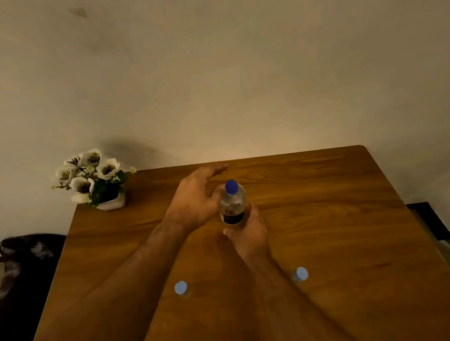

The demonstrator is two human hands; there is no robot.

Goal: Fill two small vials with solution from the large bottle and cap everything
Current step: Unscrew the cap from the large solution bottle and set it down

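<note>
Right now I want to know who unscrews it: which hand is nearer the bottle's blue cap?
Left. The left hand is open beside the bottle, fingers level with the blue cap. The right hand grips the bottle's base, below the cap.

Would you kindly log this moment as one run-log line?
bottle: upright, blue cap on | right hand: grips bottle base | left hand: open beside bottle | two vials: capped, untouched

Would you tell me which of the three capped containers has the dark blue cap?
The large bottle at the table's centre, gripped by the right hand; both small vials nearer the person have pale blue caps.
</note>
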